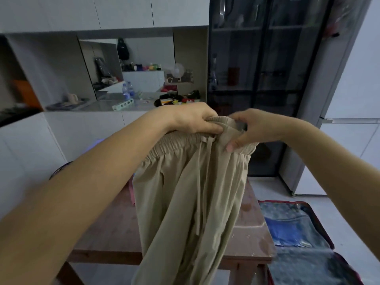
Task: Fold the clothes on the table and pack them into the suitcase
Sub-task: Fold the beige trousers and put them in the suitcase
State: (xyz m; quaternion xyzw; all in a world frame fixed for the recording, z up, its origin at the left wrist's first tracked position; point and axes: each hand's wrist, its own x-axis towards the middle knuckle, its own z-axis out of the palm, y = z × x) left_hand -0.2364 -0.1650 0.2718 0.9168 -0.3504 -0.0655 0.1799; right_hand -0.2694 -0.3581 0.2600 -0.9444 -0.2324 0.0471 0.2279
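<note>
A pair of beige trousers (185, 198) with an elastic waistband and drawstring hangs in the air over the brown table (107, 227). My left hand (195, 119) grips the waistband at its top, fingers curled over the bunched fabric. My right hand (253, 128) pinches the waistband just to the right, thumb on the front. The legs hang down past the table's front edge. An open suitcase (308, 243) with a dark red rim lies on the floor to the right, with blue folded clothing inside it.
A pink cloth edge (131, 192) shows on the table behind the trousers. A white counter (115, 105) with bottles and clutter stands beyond. A dark glass cabinet (263, 79) and a white fridge (349, 120) are at the right.
</note>
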